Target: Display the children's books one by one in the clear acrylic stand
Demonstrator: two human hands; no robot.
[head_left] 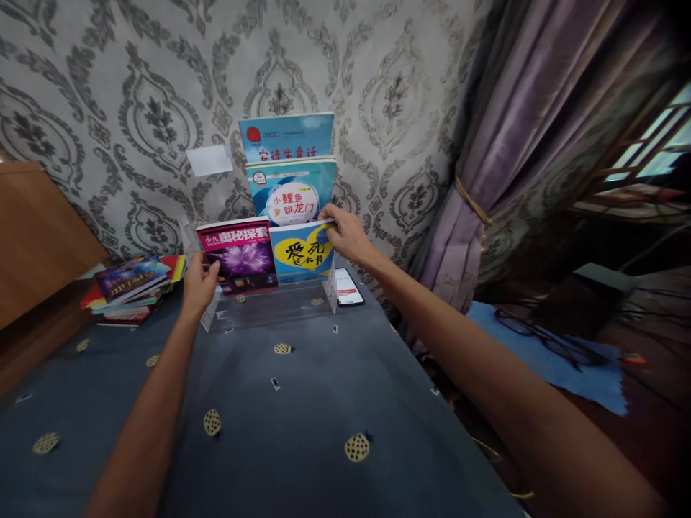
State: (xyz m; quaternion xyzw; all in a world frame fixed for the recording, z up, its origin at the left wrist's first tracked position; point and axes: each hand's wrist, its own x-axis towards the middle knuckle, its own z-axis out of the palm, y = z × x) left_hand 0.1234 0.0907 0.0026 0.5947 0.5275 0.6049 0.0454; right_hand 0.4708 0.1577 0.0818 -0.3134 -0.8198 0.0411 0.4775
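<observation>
A clear tiered display rack [270,306] stands against the patterned wall on a dark blue cloth. Its front row holds a pink and purple book [240,255] and a blue book with a yellow cloud [299,252]. Behind them rise a teal book [291,191] and a blue one [286,137] at the top. My left hand [199,284] grips the left edge of the pink book. My right hand [345,234] pinches the top right corner of the blue and yellow book.
A stack of colourful books [132,288] lies left of the rack. A phone [348,288] lies right of it. A wooden headboard [37,237] is at far left. A purple curtain [486,158] hangs on the right, with glasses on a blue cloth [545,349] below.
</observation>
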